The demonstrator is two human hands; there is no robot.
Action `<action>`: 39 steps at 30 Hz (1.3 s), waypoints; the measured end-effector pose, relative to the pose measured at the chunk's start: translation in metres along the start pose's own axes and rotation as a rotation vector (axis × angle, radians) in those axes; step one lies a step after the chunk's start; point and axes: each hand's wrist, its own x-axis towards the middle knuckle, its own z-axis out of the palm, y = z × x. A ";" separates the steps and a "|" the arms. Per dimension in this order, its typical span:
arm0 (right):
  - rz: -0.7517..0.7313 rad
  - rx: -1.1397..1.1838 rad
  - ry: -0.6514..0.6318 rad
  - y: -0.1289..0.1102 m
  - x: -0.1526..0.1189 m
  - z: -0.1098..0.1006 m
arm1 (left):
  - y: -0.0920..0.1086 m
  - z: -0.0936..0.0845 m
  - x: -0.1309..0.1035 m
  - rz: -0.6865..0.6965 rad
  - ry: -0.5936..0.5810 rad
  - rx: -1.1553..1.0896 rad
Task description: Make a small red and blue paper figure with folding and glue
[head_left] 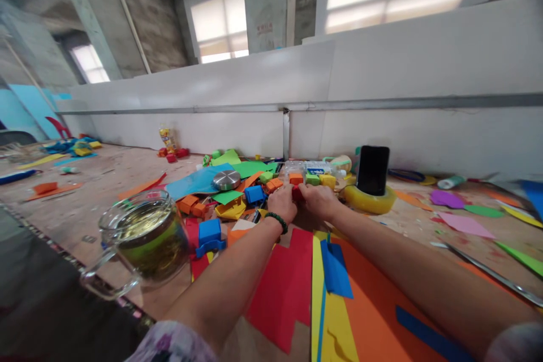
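My left hand, with a dark beaded bracelet, and my right hand meet over the middle of the table. Between their closed fingers is a small red paper piece; the fingers cover much of it, so its full shape is hidden. Just beyond the hands sit orange, green and yellow box-like paper pieces. Blue boxes and orange ones lie left of my left hand. Below my forearms are a red paper sheet and an orange sheet.
A glass mug of tea stands near the table's left edge, its metal lid on blue paper. A phone leans upright in a yellow tape roll. Scissors lie at the right; a plastic bottle lies behind.
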 end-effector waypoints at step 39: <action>-0.023 -0.005 0.001 0.015 0.003 -0.008 | -0.006 0.010 0.011 -0.199 -0.043 -0.139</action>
